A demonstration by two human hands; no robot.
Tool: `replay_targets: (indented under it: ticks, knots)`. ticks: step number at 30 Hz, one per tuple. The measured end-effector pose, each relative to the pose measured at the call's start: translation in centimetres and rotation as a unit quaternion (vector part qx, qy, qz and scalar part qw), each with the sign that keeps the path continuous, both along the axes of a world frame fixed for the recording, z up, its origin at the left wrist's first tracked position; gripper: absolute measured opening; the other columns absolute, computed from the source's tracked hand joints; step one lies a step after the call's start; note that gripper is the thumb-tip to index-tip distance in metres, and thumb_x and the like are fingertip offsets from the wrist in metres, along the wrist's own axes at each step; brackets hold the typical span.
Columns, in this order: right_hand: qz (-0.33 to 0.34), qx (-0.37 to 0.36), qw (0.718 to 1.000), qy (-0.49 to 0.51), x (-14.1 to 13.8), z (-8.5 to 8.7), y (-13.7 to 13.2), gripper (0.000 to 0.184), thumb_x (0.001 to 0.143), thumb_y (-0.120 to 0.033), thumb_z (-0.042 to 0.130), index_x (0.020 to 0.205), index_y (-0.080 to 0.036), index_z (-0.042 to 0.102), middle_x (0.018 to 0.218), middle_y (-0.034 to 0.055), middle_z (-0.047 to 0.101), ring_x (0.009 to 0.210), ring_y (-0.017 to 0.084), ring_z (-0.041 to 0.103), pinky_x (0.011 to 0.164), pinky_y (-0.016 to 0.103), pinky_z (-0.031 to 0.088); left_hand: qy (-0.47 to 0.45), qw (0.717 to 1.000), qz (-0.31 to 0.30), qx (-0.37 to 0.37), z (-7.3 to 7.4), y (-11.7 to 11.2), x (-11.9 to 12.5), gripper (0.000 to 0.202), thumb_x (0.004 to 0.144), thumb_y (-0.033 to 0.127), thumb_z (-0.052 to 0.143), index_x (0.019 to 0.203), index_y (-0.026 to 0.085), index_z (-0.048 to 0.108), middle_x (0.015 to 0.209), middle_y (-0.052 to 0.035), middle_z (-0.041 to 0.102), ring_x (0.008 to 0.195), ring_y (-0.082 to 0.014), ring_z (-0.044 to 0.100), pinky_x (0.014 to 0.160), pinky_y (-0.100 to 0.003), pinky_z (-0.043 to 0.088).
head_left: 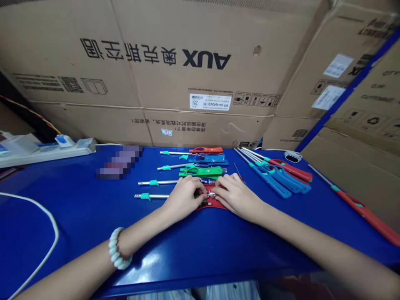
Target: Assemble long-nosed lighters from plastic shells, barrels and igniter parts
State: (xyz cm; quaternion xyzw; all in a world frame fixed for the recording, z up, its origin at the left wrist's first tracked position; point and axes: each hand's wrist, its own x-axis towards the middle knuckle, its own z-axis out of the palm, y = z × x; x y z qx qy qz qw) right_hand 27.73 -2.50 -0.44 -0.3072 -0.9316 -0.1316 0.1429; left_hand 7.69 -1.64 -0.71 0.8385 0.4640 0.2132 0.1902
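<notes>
We have bare counter [187, 246] between the red casing [220, 203] and the near edge; cardboard [162, 87] walls the far edge. Our left hand [186, 193] and right hand [238, 196] curl inward over the casing, pinching a small silvery part [213, 194].

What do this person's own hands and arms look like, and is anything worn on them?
Both the left hand and the right hand are gloveless. A bracelet of chunky, rounded pale-turquoise beads circles the left forearm. The right forearm shows no band or watch. No sleeve shows on either forearm within the frame.
</notes>
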Motion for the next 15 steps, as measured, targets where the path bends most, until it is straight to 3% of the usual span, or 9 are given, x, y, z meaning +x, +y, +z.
replay_targets:
  ticks: [15]
  knots:
    - [-0.008, 0.010, 1.000, 0.003, -0.06, 0.14, -0.03, 0.023, 0.096, -0.018, 0.041, 0.093, -0.013, 0.064, 0.092, 0.0096, 0.057, 0.086, 0.021, 0.047, 0.072, 0.033, 0.030, -0.017, 1.000, -0.008, 0.014, -0.32, 0.28, -0.24, 0.012, 0.074, 0.011, 0.056, 0.066, 0.018, 0.062, 0.074, -0.0004, 0.063, 0.077, -0.0186, 0.054, 0.073, -0.030, 0.039]
